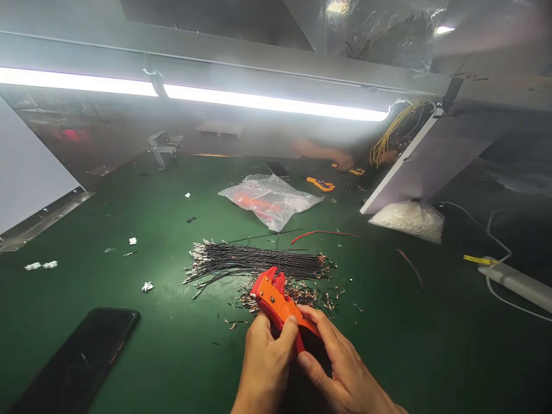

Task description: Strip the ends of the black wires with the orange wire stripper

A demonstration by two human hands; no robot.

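An orange and red wire stripper [280, 305] is held in front of me, its jaws pointing away over the wires. My left hand [265, 353] grips it from the left, thumb pressed on the orange body. My right hand [340, 362] is closed round the handles on the right side, the inner parts in shadow. Just beyond the jaws lies a bundle of thin black wires [259, 259], with white metallic tips on the left and bare copper ends on the right. Short copper and black offcuts [306, 294] are scattered beneath the tool. A thin dark wire stands up near the jaws.
A clear plastic bag [276, 201] with orange contents lies behind the wires. A phone [77, 356] sits front left. Another person's hand [344, 161] is at the far side near yellow tools [321, 184]. A bag of white pieces [409, 219] stands right; a light tube hangs above.
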